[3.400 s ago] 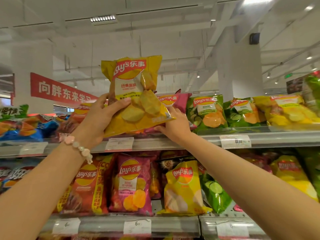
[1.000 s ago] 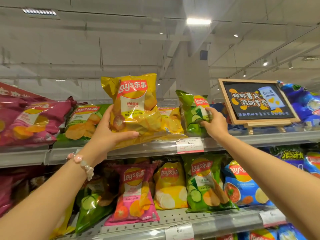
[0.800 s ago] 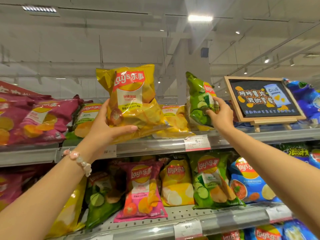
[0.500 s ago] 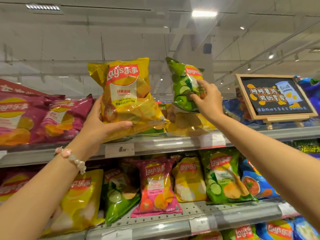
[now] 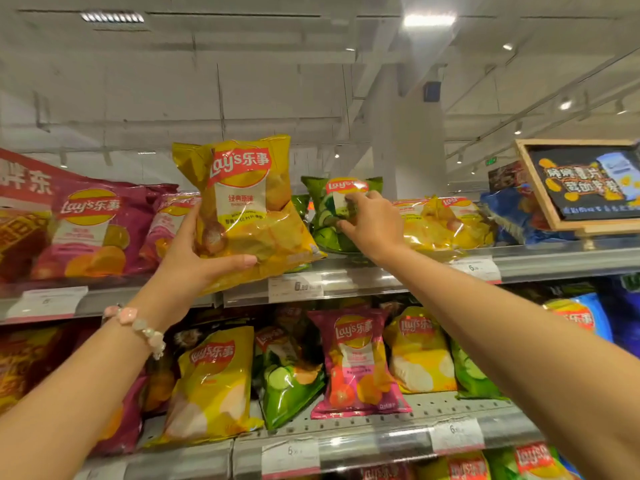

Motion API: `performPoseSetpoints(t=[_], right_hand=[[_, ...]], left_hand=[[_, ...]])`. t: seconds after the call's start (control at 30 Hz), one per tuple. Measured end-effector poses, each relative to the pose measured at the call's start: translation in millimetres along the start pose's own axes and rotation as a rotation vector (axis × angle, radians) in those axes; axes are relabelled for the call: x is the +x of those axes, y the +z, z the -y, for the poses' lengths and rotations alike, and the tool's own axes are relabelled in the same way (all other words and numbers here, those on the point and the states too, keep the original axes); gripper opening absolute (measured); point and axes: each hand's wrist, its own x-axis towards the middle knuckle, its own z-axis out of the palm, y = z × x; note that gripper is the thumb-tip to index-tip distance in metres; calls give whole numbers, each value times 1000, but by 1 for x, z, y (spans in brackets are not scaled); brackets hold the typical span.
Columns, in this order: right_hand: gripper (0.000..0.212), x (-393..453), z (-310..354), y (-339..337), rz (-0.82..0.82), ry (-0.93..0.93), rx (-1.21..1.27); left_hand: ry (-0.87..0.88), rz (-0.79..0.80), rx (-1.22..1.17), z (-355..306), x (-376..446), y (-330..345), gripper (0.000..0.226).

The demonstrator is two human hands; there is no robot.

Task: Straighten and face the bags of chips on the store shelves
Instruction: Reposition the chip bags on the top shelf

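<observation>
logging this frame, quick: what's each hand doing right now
Left hand: closed on the yellow chip bag, held up in front of the top shelf.
Right hand: fingers on the green chip bag on that shelf; a firm grip cannot be told.

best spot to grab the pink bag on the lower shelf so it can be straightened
Grip the pink bag by its crimped top edge, reaching in from the front. It stands nearly upright facing out, neighbours crowd both sides, and the top seam is flat and free.

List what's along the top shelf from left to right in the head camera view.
magenta chip bags → yellow bag held in the left hand → green bag under the right hand → yellow bags lying down → blue bag → framed chalkboard sign
</observation>
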Motion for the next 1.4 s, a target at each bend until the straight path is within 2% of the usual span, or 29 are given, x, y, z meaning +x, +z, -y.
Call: performPoseSetpoints(t=[0.27, 0.37, 0.43, 0.53, 0.6, 0.7, 0.77, 0.9, 1.0, 1.07, 1.17, 1.23, 1.3, 1.4], right_hand=[[52, -3, 10, 13, 142, 3, -145], [59, 1, 7, 8, 266, -14, -169], [62, 4, 4, 4, 360, -12, -81], [61, 5, -4, -6, 421, 46, 214], [61, 4, -9, -14, 410, 115, 421], [62, 1, -15, -28, 287, 180, 695], [65, 0, -15, -37, 299, 195, 823], [70, 1, -17, -55, 415, 138, 901], [45, 2, -29, -68, 440, 13, 938], [38, 3, -42, -74, 381, 41, 937], [63, 11, -67, -81, 262, 151, 884], [71, 19, -86, -87, 168, 183, 867], [71, 26, -106, -95, 72, 210, 860], [69, 36, -137, -106, -38, 232, 811]], left_hand=[[7, 27, -25, 10, 1, -1, 138], [7, 37, -34, 11, 3, 4, 137], [6, 52, -33, 10, 4, 10, 133], [12, 66, -56, 9, 7, 22, 122], [12, 82, -69, 7, 10, 32, 122], [14, 105, -88, 4, 17, 51, 121], [25, 127, -103, -1, 21, 67, 120], [50, 143, -110, -9, 29, 102, 123], [45, 140, -72, -18, 35, 127, 128], [65, 141, -45, -25, 40, 145, 123], [100, 147, 5, -32, 41, 169, 122], [165, 138, 126, -31, 40, 181, 127], [240, 104, 428, -28, 41, 192, 131], [247, 95, 837, -20, 46, 209, 126]])
